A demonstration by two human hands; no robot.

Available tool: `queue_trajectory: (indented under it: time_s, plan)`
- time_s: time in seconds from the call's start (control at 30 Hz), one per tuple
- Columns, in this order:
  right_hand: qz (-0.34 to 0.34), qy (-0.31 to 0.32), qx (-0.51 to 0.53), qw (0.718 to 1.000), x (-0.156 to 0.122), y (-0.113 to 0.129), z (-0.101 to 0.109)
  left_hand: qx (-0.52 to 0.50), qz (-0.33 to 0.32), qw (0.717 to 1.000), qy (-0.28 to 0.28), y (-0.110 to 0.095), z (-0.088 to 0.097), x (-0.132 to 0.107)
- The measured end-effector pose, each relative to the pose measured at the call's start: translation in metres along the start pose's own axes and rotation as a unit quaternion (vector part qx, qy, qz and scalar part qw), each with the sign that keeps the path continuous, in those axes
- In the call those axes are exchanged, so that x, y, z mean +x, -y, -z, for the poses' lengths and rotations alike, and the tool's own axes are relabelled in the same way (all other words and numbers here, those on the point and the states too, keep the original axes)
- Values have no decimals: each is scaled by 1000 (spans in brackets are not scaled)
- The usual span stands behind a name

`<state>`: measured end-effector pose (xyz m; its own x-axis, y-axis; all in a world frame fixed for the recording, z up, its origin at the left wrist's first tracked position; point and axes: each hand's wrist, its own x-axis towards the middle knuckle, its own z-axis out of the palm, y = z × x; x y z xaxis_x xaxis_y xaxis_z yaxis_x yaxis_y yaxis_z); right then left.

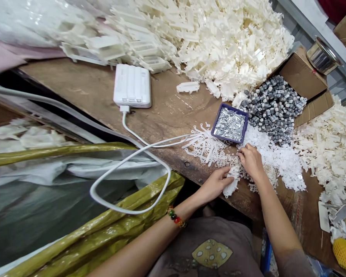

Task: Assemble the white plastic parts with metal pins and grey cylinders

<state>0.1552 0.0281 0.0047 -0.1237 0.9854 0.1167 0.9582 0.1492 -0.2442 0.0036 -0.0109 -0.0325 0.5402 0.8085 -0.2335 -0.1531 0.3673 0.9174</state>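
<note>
My left hand [216,184] grips a flat white plastic piece [231,187] at the table's front edge, thumb and fingers closed on its side. Just to the right, my right hand [251,161] is closed in a pinch above small pale plastic bits; whatever its fingertips hold is too small to make out. Beyond the hands stands a purple square tray [212,132] filled with thin metal pins. Long white plastic strips with looped ends [204,148] lie left of the tray. Small clear-white pieces [285,161] are heaped right of my right hand.
Grey and white small blocks [276,104] spill from a cardboard box [301,73]. Large heaps of cream plastic parts [219,34] cover the back. A white power bank [132,85] with a looping white cable [127,211] lies left. A metal bowl [323,55] sits at far right.
</note>
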Motion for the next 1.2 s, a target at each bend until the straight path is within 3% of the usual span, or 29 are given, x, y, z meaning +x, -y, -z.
queue_trajectory:
  time_s: [0.07,0.17,0.27,0.33,0.47,0.6,0.67,0.77,0.83,0.97,1.07,1.2]
  plan:
    - [-1,8,3,1000,6,-1,0,-8,7,1000,18,-2,0,0]
    - [-49,4,126,991,-2,-7,4,-29,21,999,10,-1,0,-1]
    - [-97,40,292,951,-28,-10,9,-41,26,999,-21,4,-1,0]
    - [-110,51,339,933,-46,-7,9,-33,22,999,-32,8,-1,1]
    - [-91,18,293,952,-69,9,1,-4,5,1000,-31,12,1,2]
    - [-36,20,224,974,-70,13,0,-2,8,999,-32,8,2,0]
    - [-49,13,212,976,-63,1,5,-21,17,999,-26,5,2,-1]
    - [-110,-66,144,981,-44,-32,16,-47,32,998,-11,2,-1,-2]
    - [-105,-94,73,987,-27,-54,19,-59,49,997,11,1,-5,-1]
    - [-53,-40,-2,998,0,-76,20,-91,62,993,47,3,-14,2]
    - [-64,-44,60,995,-4,-69,22,-90,44,995,22,8,-18,4]
    - [-60,0,264,963,-40,-37,25,-91,53,994,-7,12,-18,5]
